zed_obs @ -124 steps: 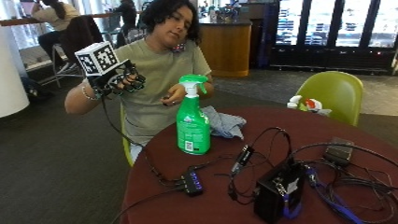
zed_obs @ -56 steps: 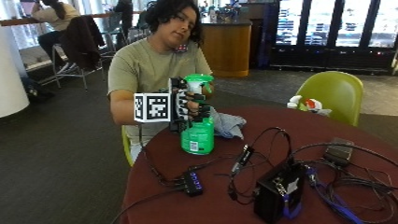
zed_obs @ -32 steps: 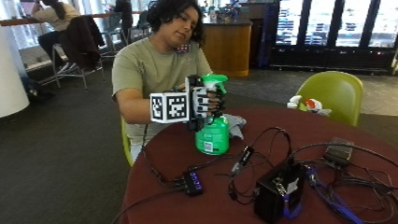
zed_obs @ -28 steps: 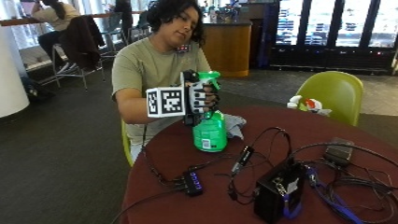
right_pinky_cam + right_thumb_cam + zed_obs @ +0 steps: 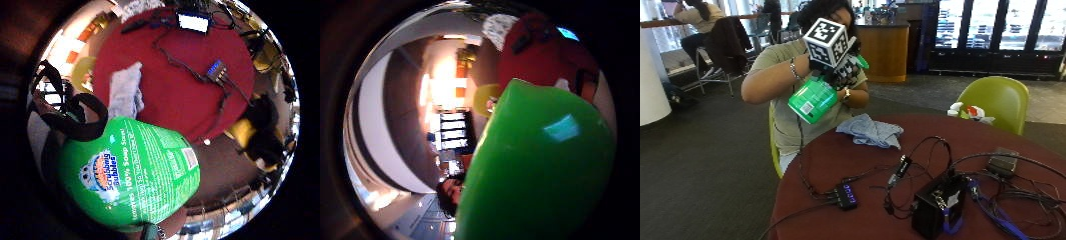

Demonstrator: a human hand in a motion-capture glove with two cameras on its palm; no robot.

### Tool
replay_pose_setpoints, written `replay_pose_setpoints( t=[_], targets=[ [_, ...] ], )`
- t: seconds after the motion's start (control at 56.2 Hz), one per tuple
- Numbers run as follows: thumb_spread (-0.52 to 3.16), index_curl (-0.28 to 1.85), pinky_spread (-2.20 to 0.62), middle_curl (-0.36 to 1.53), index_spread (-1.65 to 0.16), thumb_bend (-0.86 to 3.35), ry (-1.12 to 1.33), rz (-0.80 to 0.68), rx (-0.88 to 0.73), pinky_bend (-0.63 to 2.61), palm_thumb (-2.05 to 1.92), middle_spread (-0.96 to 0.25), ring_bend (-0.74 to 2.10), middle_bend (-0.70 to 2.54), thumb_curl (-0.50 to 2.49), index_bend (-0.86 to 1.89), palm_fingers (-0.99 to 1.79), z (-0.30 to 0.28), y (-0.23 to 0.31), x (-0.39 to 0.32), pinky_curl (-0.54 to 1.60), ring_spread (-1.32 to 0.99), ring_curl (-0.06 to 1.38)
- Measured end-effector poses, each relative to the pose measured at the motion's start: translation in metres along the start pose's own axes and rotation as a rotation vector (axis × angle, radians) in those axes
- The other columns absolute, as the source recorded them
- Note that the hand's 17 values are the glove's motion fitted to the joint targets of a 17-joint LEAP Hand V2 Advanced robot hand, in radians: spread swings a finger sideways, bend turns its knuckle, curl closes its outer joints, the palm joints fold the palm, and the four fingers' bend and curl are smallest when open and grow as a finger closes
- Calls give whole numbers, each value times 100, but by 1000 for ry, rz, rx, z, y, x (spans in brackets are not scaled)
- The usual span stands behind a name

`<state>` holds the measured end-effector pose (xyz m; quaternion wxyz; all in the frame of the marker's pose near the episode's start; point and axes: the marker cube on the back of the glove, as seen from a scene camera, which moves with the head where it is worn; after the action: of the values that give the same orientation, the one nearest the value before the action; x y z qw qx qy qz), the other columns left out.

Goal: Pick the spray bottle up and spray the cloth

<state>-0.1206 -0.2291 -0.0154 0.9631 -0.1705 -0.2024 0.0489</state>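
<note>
A person seated at the far left edge of the round red desk (image 5: pixel 1013 150) is holding a green spray bottle (image 5: pixel 814 98) up in the air in front of the chest, well above the desk. The bottle is tilting steeply, its base swinging down toward the left and its sprayer end pointing up toward the right. The gloved right hand (image 5: pixel 840 74) is wrapping its fingers around the bottle's neck, just below the sprayer; the sprayer head itself is mostly hiding behind the hand, so the nozzle is hard to make out. How much liquid is sitting inside cannot be told through the green plastic.

In the little finger side palm view the bottle's labelled body (image 5: pixel 132 170) is filling much of the picture, and the bunched blue-grey cloth (image 5: pixel 125 90) is lying on the red desk beyond it. From outside, that cloth (image 5: pixel 869 131) is lying crumpled on the desk near the person, below and to the right of the raised bottle, apart from it.

Nearer on the desk, a tangle of black cables (image 5: pixel 919 165), a small hub with blue lights (image 5: pixel 845 194) and a black box (image 5: pixel 938 206) are lying. A yellow-green chair (image 5: pixel 996 102) is standing at the far right.
</note>
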Motion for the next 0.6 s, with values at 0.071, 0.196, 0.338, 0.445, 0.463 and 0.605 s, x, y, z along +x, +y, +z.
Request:
replay_pose_setpoints(
  t=[0.071, 0.196, 0.338, 0.445, 0.463, 0.605],
  targets=[
    [49, 50, -22, 52, -24, -3, 112, 59, -101, 40, 103, -15, 58, 59, 65, 29, 133, 11, -3, -10, 41, -15, 46],
    [47, 52, -22, 53, -24, -3, 297, 182, -253, 40, 103, -15, 58, 60, 67, 29, 132, 45, -18, -20, 41, -15, 46],
    [46, 54, -21, 53, -24, -3, 477, 308, -426, 40, 102, -14, 58, 60, 69, 28, 132, 82, -37, -11, 41, -14, 47],
    [46, 55, -21, 53, -24, -3, 605, 387, -547, 40, 102, -14, 57, 60, 70, 28, 131, 110, -48, -2, 41, -14, 47],
    [46, 55, -20, 53, -24, -3, 626, 398, -563, 40, 102, -14, 57, 60, 70, 27, 131, 115, -50, 0, 41, -14, 47],
    [46, 57, -20, 53, -24, -3, 774, 486, -638, 40, 102, -14, 57, 60, 72, 27, 130, 146, -66, 23, 41, -13, 47]
  ],
)
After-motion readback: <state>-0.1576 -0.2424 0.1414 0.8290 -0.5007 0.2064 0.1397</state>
